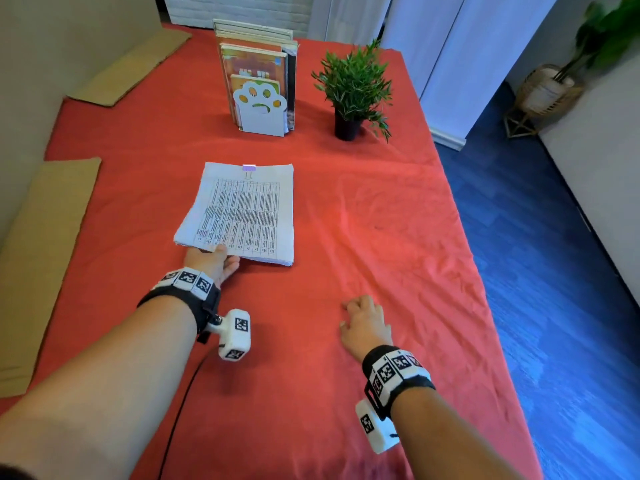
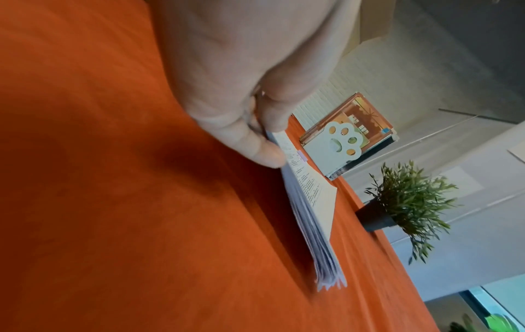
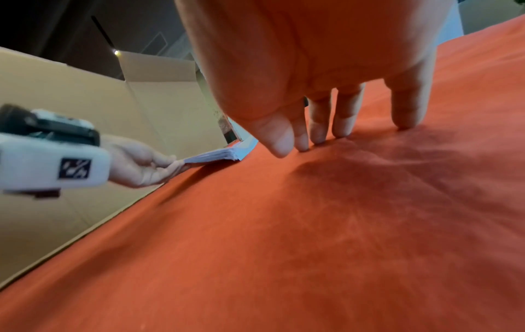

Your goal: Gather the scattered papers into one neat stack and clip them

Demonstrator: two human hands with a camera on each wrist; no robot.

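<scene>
A stack of printed papers (image 1: 242, 213) lies on the red tablecloth (image 1: 363, 220), held together at its far edge by a small purple binder clip (image 1: 249, 169). My left hand (image 1: 214, 261) pinches the stack's near left corner, thumb on top and fingers underneath; in the left wrist view the paper stack (image 2: 309, 215) fans out from the left hand (image 2: 255, 134). My right hand (image 1: 363, 320) rests apart on the cloth to the right. Its fingertips (image 3: 318, 134) touch the fabric and it holds nothing. The paper stack (image 3: 216, 155) shows in the right wrist view with the left hand (image 3: 147, 166) at its corner.
A white paw-shaped bookend (image 1: 261, 109) with upright books stands behind the papers. A potted green plant (image 1: 353, 91) stands to its right. Cardboard sheets (image 1: 38, 258) lie along the table's left side. The table's right edge (image 1: 464, 230) drops to a blue floor.
</scene>
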